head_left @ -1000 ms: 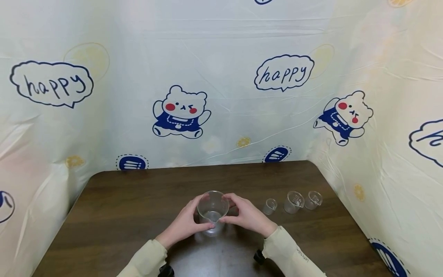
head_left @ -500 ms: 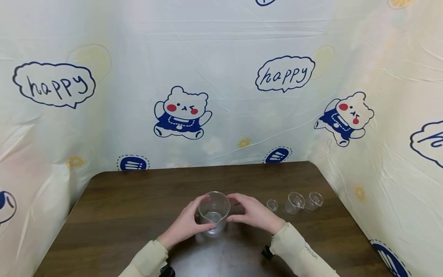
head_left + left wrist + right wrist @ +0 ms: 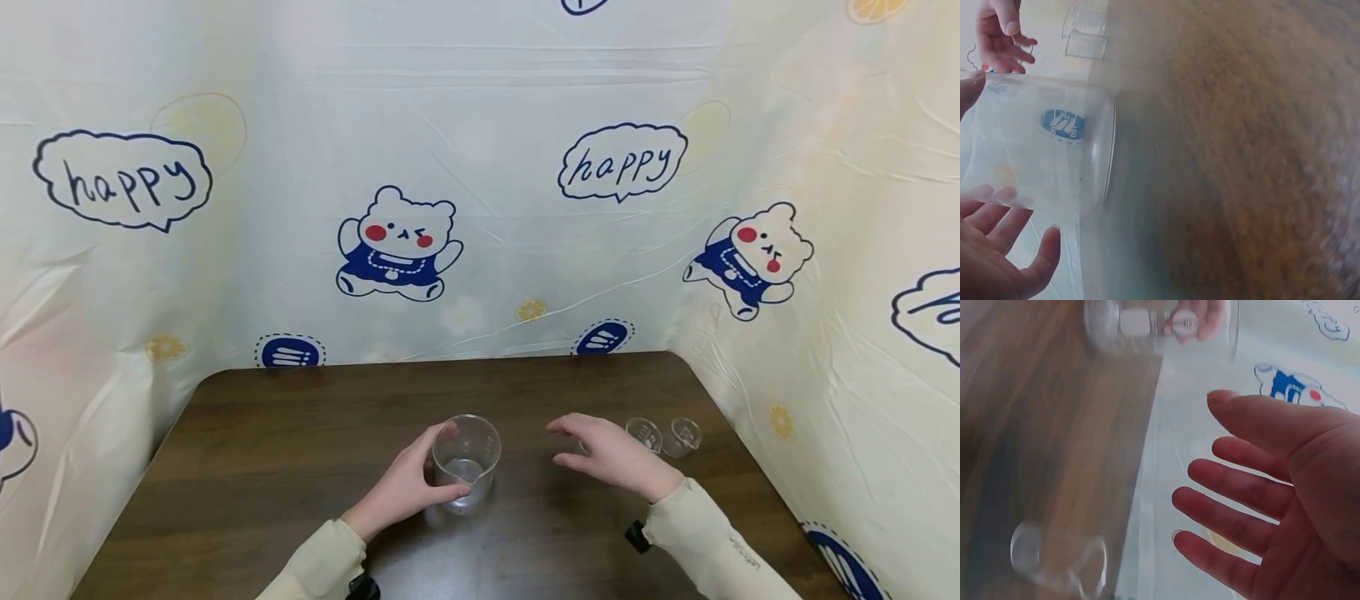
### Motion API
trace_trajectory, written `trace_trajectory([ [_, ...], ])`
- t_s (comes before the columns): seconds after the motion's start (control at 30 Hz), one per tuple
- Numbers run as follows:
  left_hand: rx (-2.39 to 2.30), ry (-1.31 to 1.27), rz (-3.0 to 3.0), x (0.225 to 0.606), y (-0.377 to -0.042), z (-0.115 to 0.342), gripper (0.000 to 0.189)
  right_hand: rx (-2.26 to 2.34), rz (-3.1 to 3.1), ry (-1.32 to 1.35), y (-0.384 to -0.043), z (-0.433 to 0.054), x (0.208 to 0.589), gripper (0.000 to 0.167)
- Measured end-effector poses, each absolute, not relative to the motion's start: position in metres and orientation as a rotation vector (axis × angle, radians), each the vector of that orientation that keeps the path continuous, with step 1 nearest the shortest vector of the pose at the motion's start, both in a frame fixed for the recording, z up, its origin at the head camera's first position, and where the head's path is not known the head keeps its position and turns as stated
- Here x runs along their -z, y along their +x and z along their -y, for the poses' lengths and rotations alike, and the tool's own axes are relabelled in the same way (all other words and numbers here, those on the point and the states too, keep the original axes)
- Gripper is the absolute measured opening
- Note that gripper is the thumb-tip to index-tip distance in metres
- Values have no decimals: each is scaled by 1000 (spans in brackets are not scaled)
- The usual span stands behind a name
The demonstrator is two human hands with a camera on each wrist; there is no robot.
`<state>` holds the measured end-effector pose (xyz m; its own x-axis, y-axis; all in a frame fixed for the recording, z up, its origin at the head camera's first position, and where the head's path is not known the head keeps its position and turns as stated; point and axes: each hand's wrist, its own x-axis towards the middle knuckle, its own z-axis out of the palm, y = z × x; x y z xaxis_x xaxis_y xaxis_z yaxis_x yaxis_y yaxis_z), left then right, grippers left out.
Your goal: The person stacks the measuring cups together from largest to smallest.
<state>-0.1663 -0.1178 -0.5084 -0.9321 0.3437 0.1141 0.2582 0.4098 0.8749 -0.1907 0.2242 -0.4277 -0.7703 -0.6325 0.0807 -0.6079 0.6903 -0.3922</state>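
A large clear glass beaker stands upright on the brown table. My left hand holds its left side, the thumb across the front and the fingers round the back. In the left wrist view the beaker shows white markings low on its wall. My right hand is off to the right, fingers apart and holding nothing. In the head view it mostly hides the smallest beaker; a small beaker appears blurred in the right wrist view. Two more small beakers, one middle and one outermost, stand behind my right hand.
The dark wooden table runs back to a pale printed curtain, which hangs behind it and along both sides. The two small beakers stand close together near the table's right edge.
My right hand has let go of the large beaker and moved right, to in front of the small beakers. My left hand stays on the large beaker, which has not visibly moved.
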Motion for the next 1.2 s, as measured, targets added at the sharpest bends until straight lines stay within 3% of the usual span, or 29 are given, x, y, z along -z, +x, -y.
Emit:
trace_trajectory([
  [0.27, -1574, 563, -2565, 508, -167, 117, 88, 528, -2895, -1019, -194, -264, 412, 27],
  [0.57, -1578, 602, -2544, 510, -168, 117, 94, 386, -2949, -925, -198, -304, 404, 33],
  [0.8, -1569, 613, -2538, 511, -166, 117, 94, 198, -2980, -1004, -199, -330, 413, 48],
  [1.2, -1571, 603, -2538, 511, -168, 117, 93, 75, -3042, -850, -206, -345, 429, 58],
])
